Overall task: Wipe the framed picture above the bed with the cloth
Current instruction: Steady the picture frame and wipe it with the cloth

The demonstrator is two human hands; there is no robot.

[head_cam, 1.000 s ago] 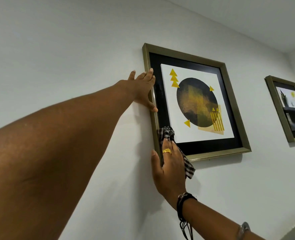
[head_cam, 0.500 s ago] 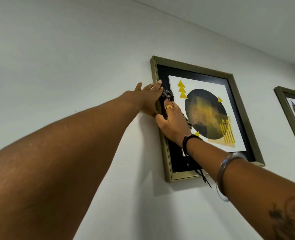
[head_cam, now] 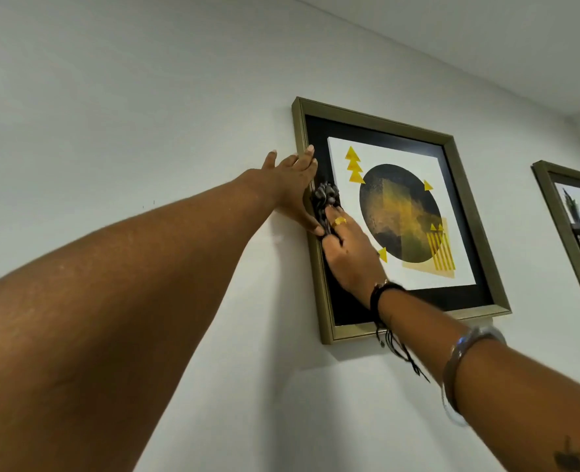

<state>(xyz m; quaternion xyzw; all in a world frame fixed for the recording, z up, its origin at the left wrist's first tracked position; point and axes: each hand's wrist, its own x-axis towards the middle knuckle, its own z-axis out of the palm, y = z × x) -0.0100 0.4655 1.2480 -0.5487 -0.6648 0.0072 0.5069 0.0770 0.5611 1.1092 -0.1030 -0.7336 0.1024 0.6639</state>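
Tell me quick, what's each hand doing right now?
Left hand: open, flat against the frame edge, holding nothing.
Right hand: pressing the cloth on the picture.

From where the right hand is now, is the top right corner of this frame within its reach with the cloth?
Probably yes. The right hand presses the cloth on the framed picture by its left edge, and the glass up to that corner is bare. The left hand stays at the left edge, out of the way.
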